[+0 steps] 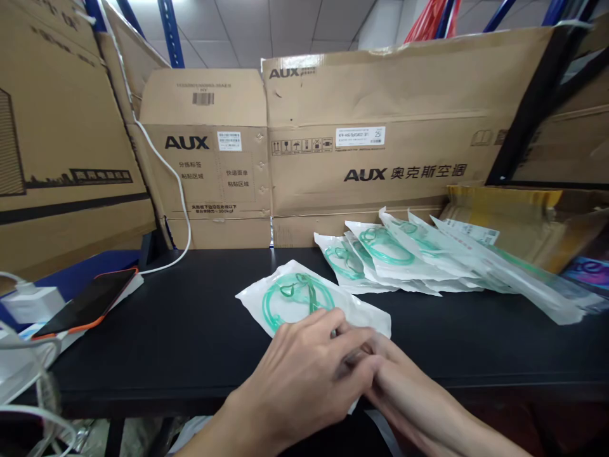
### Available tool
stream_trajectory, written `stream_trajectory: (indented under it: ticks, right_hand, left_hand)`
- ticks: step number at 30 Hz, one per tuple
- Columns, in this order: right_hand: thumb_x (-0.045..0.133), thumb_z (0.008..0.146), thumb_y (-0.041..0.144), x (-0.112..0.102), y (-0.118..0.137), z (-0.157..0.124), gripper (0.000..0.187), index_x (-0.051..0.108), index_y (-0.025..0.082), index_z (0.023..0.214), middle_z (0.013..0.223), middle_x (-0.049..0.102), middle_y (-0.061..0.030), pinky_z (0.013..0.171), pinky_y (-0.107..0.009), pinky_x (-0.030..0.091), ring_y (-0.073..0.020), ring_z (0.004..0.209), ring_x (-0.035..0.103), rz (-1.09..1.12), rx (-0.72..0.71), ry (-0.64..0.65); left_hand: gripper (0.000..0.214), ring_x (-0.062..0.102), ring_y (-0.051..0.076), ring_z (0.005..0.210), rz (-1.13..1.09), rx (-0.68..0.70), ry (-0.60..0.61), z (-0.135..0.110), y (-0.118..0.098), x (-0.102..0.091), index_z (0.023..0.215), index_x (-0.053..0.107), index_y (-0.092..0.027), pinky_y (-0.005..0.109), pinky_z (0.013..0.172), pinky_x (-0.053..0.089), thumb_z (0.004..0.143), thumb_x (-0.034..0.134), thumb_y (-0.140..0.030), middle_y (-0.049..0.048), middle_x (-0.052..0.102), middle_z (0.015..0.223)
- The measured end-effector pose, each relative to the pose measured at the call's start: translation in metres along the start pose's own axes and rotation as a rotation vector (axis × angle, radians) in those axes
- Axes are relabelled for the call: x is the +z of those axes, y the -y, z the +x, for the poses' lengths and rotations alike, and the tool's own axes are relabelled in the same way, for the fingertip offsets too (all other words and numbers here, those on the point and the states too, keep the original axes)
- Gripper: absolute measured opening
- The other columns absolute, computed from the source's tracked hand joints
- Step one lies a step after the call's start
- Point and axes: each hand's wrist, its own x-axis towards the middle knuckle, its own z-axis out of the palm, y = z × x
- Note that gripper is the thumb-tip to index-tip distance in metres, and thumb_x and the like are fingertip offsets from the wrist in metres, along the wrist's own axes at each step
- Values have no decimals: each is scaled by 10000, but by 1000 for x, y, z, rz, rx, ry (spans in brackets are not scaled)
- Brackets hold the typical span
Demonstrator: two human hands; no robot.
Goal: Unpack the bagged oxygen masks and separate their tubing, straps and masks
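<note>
Behind the pouch [297, 299], "AUX" cardboard [328, 162].

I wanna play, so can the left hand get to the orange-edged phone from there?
Probably yes: the left hand is by the green tubing packet, and only black tabletop shows between it and the orange-edged phone. It would need to swing left.

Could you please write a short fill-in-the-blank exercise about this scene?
The tubing in the packet nearest the left hand is coloured ____.
The edge of the phone is coloured ____.
The large brand letters on the cardboard read ____.
In this view, the pile of packets lies on the table's ____ side.

Missing words: green; orange; AUX; right.
</note>
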Motion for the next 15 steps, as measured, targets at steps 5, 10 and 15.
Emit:
stream_trajectory:
  ticks: [5,10,15]
  right_hand:
    - [753,852,363,-31,15,-20,354,762,133,1122,1108,756,-123,1096,-397,478,-269,1133,687,-237,29,23]
    - [729,868,410,-51,24,-41,305,786,267,1131,1155,751,-112,1001,-443,555,-333,1105,688,-905,-472,-129]
    - [763,797,128,-51,15,-14,902,334,373,1552,1634,271,-53,1195,-600,244,-374,1485,287,-1551,-947,194]
  left_hand:
    - [362,608,197,871,69,-61,-6,-14,3,-1,1273,608,-319,307,664,508,912,606,-334,25,601,1005]
    - [550,637,232,830,259,26,-102,-22,8,12,1278,591,-263,327,643,547,746,539,-133,52,638,978]
    - [489,674,188,748,413,261,-183,-37,26,26,1241,604,-221,264,623,557,811,442,-52,39,706,913]
